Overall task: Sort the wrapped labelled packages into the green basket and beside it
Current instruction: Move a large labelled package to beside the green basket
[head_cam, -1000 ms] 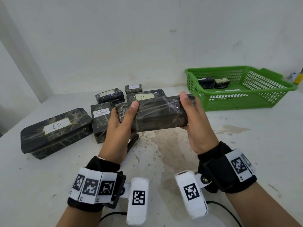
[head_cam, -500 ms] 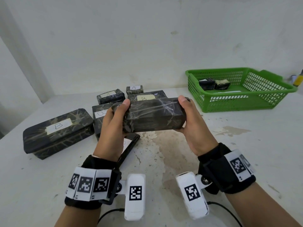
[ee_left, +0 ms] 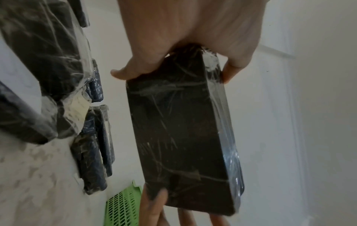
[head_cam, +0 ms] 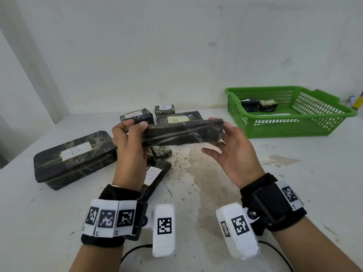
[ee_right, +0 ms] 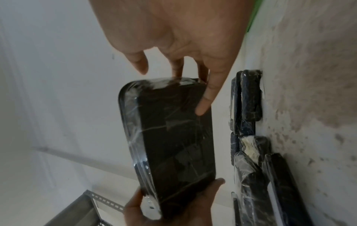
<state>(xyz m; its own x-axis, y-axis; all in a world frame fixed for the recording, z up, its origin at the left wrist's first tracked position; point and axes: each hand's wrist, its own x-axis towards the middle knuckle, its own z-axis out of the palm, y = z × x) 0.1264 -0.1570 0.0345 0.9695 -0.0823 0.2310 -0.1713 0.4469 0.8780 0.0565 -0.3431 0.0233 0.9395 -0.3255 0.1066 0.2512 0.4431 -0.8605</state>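
A long dark wrapped package (head_cam: 182,132) hangs in the air over the table, held at both ends; no label shows on it. My left hand (head_cam: 129,142) grips its left end, thumb on the near face (ee_left: 179,137). My right hand (head_cam: 231,146) is turned palm up. Its fingers curl round the right end (ee_right: 173,145) and its thumb stands free. The green basket (head_cam: 294,126) stands at the back right with two small dark packages (head_cam: 250,104) inside. Several labelled packages lie on the table: a big B (head_cam: 74,158), a small A (head_cam: 164,109) and another B (head_cam: 176,117).
A flat package with a white label (head_cam: 157,173) lies under my left wrist. A further package (head_cam: 136,115) sits behind my left hand. The white table (head_cam: 294,183) is stained in the middle. A wall runs close behind the basket.
The held package has tipped from showing its broad face to lying edge-on. My right hand has turned palm up and its thumb has come off the package.
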